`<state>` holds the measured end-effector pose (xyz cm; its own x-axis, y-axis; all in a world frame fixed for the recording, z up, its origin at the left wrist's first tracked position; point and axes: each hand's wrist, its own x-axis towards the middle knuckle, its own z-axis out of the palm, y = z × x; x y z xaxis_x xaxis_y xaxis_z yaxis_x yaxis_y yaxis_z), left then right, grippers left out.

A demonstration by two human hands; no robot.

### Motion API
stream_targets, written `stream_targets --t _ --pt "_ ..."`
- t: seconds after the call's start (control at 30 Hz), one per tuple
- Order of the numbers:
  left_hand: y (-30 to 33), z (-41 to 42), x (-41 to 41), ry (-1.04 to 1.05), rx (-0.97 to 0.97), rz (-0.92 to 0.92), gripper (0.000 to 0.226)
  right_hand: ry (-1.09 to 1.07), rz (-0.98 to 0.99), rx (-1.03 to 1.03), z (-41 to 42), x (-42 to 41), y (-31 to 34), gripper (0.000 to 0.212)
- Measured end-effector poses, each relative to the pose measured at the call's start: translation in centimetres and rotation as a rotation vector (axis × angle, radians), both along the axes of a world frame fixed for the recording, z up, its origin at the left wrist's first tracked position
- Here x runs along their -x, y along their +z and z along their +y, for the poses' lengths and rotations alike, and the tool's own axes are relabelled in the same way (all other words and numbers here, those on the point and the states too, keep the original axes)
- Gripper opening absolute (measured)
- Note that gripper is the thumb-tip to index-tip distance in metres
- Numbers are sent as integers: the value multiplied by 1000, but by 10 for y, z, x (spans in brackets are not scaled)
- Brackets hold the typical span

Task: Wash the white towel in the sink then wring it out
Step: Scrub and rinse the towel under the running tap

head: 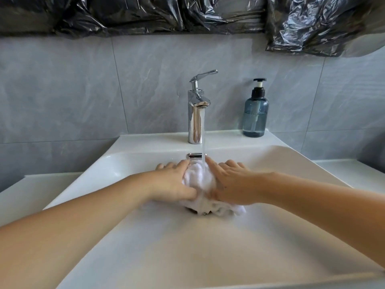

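A bunched white towel (200,180) lies in the middle of the white sink (129,236), over the drain, under a running stream of water from the chrome tap (195,115). My left hand (175,182) presses against the towel's left side with fingers mostly straight and the thumb along its front. My right hand (231,182) presses the towel's right side the same way, fingers stretched out. The towel's lower edge spreads out below my right wrist.
A blue pump soap bottle (255,113) stands on the sink's back ledge at the right. The tap lever is tilted up. A chrome overflow slot (194,156) sits on the back wall of the basin. Grey tiles and black plastic sheeting fill the wall behind.
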<state>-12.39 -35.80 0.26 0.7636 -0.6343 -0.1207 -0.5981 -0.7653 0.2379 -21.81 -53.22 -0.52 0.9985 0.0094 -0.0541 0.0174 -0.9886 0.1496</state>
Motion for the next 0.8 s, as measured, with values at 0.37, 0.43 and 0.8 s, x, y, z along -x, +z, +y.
stream_targets --t 0.37,0.43,0.8 --pt "1 -8 0 -138 -20 -272 26 106 -88 -30 9 6 13 20" --pt "0 -17 8 -155 -7 -282 16 56 -82 -11 2 3 17 19" --pt "-3 -15 -1 -115 415 -72 14 -69 -202 -136 -10 2 32 22"
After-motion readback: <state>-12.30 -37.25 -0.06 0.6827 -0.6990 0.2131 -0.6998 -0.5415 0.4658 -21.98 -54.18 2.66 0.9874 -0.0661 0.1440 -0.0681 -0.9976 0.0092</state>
